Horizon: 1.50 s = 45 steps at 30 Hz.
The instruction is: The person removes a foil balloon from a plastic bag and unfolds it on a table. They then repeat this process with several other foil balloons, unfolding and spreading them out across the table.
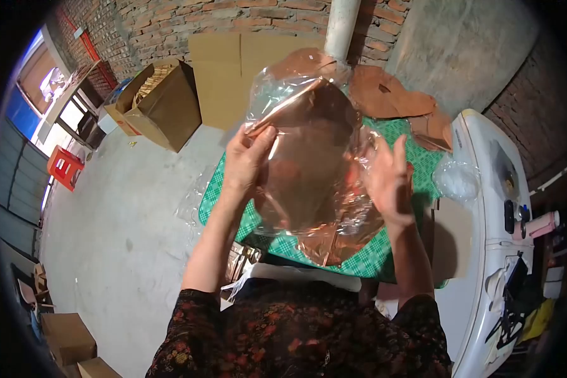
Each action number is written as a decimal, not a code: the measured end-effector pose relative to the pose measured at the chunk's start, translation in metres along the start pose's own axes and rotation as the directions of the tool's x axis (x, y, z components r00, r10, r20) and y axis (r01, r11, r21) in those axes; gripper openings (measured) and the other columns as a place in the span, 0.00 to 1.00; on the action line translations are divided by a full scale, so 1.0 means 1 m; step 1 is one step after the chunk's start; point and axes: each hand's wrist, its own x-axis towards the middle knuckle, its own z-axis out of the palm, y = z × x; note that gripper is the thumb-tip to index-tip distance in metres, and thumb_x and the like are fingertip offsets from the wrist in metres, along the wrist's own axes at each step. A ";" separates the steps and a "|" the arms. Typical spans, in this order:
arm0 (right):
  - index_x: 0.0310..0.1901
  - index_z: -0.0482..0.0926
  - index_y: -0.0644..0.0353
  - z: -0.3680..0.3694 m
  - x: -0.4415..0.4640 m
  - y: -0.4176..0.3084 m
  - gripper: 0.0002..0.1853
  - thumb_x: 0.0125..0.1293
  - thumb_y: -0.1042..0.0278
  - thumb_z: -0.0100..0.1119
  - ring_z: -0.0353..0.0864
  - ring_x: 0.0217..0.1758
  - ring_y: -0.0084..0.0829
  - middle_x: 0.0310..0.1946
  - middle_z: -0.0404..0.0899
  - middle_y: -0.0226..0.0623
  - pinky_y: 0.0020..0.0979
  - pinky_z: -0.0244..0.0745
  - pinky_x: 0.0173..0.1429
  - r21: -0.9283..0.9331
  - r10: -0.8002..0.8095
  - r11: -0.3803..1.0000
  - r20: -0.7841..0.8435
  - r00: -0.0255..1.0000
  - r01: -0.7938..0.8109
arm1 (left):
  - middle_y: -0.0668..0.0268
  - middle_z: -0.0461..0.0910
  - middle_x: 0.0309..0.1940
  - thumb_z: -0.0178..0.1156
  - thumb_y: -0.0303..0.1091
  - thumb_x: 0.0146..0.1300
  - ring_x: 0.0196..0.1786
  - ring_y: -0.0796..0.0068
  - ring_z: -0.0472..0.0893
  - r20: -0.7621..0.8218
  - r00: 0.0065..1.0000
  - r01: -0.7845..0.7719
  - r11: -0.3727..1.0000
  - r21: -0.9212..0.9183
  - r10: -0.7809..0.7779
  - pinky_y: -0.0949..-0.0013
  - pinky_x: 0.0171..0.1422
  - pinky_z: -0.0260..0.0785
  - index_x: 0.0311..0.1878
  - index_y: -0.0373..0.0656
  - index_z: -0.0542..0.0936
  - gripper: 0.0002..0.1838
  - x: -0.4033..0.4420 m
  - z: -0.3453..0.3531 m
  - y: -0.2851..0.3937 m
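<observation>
A clear plastic bag (256,104) with a flat, shiny copper-coloured foil sheet (309,170) in it is held up over the table. My left hand (249,157) pinches its left edge, thumb in front. At the right edge is my right hand (387,176), its fingers apart and the bag's crinkled plastic beside them. Whether its far fingers touch the plastic is hard to make out. Below the bag, more copper foil (334,249) lies on the green checked tablecloth (375,255). Flat copper foil pieces (375,91) lie at the table's back right, one with a small hole.
A white appliance (479,277) stands close on the right, with a crumpled clear plastic bundle (455,179) beside it. An open carton (164,110) and a red stool (65,167) stand on the left floor. A white pipe (342,28) rises behind the table.
</observation>
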 end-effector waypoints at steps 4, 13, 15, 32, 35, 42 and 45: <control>0.55 0.75 0.65 0.014 -0.004 0.013 0.21 0.75 0.54 0.56 0.78 0.50 0.22 0.48 0.81 0.34 0.26 0.71 0.57 -0.353 -0.107 0.928 0.056 0.993 0.120 | 0.65 0.82 0.48 0.64 0.28 0.69 0.50 0.80 0.80 0.057 0.998 0.010 0.999 0.045 -0.013 0.75 0.56 0.73 0.59 0.36 0.74 0.18 -0.018 -0.020 0.010; 0.55 0.73 0.63 0.072 -0.047 0.084 0.16 0.71 0.70 0.63 0.77 0.47 0.18 0.46 0.79 0.28 0.23 0.71 0.55 0.056 -0.115 0.990 -0.207 0.972 0.129 | 0.77 0.75 0.35 0.54 0.47 0.77 0.37 0.87 0.71 0.003 0.981 0.190 0.952 0.241 -0.196 0.79 0.41 0.65 0.51 0.41 0.79 0.17 -0.047 -0.056 0.039; 0.58 0.71 0.62 0.069 -0.058 0.097 0.17 0.70 0.73 0.63 0.76 0.48 0.17 0.46 0.78 0.27 0.22 0.72 0.53 0.055 -0.012 0.998 -0.138 0.990 0.019 | 0.78 0.73 0.31 0.56 0.45 0.76 0.32 0.88 0.68 -0.013 0.986 0.163 0.945 0.284 -0.166 0.80 0.36 0.61 0.47 0.41 0.80 0.16 -0.046 -0.072 0.031; 0.51 0.77 0.63 0.087 -0.019 0.063 0.15 0.74 0.59 0.54 0.75 0.40 0.16 0.39 0.78 0.26 0.20 0.69 0.46 -0.327 0.392 0.903 0.367 0.844 -0.277 | 0.78 0.73 0.29 0.60 0.50 0.72 0.31 0.86 0.68 0.348 0.826 0.205 0.812 0.546 -0.442 0.78 0.33 0.59 0.34 0.42 0.79 0.19 -0.049 -0.106 0.050; 0.48 0.78 0.64 0.091 -0.014 0.064 0.12 0.75 0.63 0.55 0.70 0.42 0.12 0.39 0.77 0.23 0.20 0.68 0.47 -0.349 0.396 0.901 0.422 0.815 -0.257 | 0.79 0.73 0.28 0.59 0.49 0.73 0.31 0.89 0.67 0.404 0.814 0.175 0.841 0.512 -0.416 0.79 0.32 0.58 0.35 0.41 0.81 0.19 -0.045 -0.111 0.043; 0.45 0.75 0.64 0.096 -0.018 0.080 0.06 0.72 0.71 0.59 0.72 0.40 0.14 0.37 0.76 0.25 0.21 0.70 0.45 -0.385 0.342 0.898 0.309 0.887 -0.212 | 0.81 0.73 0.27 0.60 0.44 0.73 0.29 0.93 0.66 0.493 0.693 0.203 0.799 0.565 -0.525 0.81 0.29 0.54 0.41 0.41 0.83 0.15 -0.032 -0.109 0.036; 0.44 0.73 0.63 0.098 -0.020 0.099 0.04 0.72 0.75 0.57 0.73 0.39 0.14 0.35 0.76 0.26 0.21 0.70 0.43 -0.468 0.168 0.884 0.302 0.938 -0.008 | 0.79 0.74 0.26 0.62 0.43 0.71 0.28 0.88 0.68 0.420 0.738 0.212 0.772 0.599 -0.529 0.78 0.29 0.58 0.42 0.41 0.83 0.14 -0.031 -0.102 0.033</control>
